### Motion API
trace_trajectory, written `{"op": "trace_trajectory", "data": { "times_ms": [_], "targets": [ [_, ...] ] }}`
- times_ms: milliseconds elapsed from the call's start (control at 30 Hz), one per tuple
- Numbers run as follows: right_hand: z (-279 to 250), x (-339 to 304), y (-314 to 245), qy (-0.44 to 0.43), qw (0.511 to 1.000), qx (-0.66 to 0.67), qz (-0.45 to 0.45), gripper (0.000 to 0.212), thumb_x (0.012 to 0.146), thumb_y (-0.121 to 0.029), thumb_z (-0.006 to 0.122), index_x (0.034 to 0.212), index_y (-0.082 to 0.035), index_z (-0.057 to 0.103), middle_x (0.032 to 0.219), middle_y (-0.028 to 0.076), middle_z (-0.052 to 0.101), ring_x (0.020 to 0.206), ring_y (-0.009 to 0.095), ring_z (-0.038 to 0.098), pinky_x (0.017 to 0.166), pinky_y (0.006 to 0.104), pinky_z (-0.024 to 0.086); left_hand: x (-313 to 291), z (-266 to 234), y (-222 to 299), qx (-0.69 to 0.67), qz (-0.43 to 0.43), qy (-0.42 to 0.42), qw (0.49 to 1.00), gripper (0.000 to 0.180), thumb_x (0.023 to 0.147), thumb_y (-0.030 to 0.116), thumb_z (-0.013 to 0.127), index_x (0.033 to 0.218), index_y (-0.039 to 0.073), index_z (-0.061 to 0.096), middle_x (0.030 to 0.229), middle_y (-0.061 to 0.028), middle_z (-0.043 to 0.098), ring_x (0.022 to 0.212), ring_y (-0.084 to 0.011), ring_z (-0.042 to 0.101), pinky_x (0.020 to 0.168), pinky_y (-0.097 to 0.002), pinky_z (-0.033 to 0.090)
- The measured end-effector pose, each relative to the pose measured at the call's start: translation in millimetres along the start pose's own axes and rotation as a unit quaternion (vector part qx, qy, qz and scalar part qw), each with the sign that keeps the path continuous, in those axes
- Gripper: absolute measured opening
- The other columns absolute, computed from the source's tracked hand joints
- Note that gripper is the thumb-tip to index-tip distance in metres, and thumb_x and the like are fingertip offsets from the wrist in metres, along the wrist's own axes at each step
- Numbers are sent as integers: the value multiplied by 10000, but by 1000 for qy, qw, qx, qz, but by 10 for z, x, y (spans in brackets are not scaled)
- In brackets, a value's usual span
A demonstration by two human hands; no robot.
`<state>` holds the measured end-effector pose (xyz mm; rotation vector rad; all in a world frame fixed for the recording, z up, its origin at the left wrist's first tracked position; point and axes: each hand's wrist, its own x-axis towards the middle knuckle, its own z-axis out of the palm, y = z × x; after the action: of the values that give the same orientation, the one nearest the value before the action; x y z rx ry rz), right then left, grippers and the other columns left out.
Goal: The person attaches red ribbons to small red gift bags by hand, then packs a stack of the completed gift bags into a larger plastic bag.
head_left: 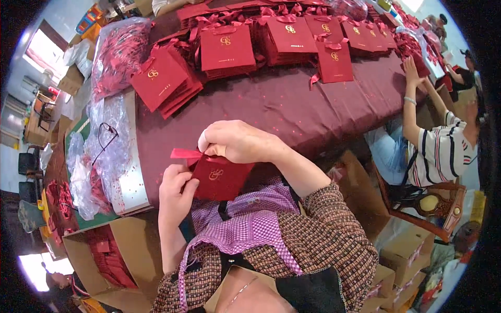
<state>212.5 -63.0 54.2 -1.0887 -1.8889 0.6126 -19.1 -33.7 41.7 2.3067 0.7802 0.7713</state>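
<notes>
A small dark-red paper gift bag (pixel 222 180) with a gold emblem is between my hands, just over the table's near edge. My left hand (pixel 176 189) grips its left side, thumb and fingers pressed together. Above the bag's top edge, my right hand (pixel 237 142) is closed in a pinch on the bag's ribbon, beside a pink-red ribbon end (pixel 183 153) that sticks out to the left. The pinching fingertips are partly hidden behind the hand, so the ribbon's exact hold does not show.
Stacks of finished-looking red bags (pixel 227 49) line the table's far side, one bag (pixel 334 61) lying nearer. A plastic sack of red ribbons (pixel 121 55) and eyeglasses (pixel 106 138) on clear plastic are left. A cardboard box (pixel 133 250) stands lower left. Another person (pixel 438 141) sits at right.
</notes>
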Motion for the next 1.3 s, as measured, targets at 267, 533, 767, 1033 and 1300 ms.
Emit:
{"op": "trace_trajectory", "data": {
  "times_ms": [267,533,767,1033,1300],
  "targets": [
    [-597,-381,518,273,949,-123,95,164,815,-31,616,977,-22,640,955,111,658,906,220,626,811,299,487,-130,-121,-471,-106,-125,53,985,51,791,-53,538,840,-42,525,787,-52,499,731,-119,481,651,-228,390],
    [-1228,-1276,1384,257,750,-564,232,232,745,21,514,933,-37,635,920,131,608,891,317,558,800,402,457,-122,-64,-524,-227,-209,41,950,41,829,-23,534,847,-51,558,802,-12,528,760,-77,476,691,-213,390],
    [-965,-1149,1436,266,818,-482,168,76,779,-22,543,812,-66,596,822,113,586,845,301,545,794,384,438,-102,-3,-549,-221,-201,21,954,64,840,-5,543,866,-57,570,821,-10,536,769,-77,483,704,-209,394],
    [-610,-812,1177,286,893,-338,77,159,721,2,652,855,-74,611,1037,131,590,979,328,547,850,382,449,-82,-13,-512,-206,-212,26,955,72,837,7,554,854,-62,568,809,-15,537,749,-76,480,680,-212,392],
    [118,-465,649,194,977,-92,14,152,765,-2,635,905,-49,603,847,109,601,843,287,574,764,349,460,-46,27,-579,-89,-180,55,978,87,815,24,594,836,-58,575,772,-40,556,718,-86,491,651,-232,410]
  ]
}}
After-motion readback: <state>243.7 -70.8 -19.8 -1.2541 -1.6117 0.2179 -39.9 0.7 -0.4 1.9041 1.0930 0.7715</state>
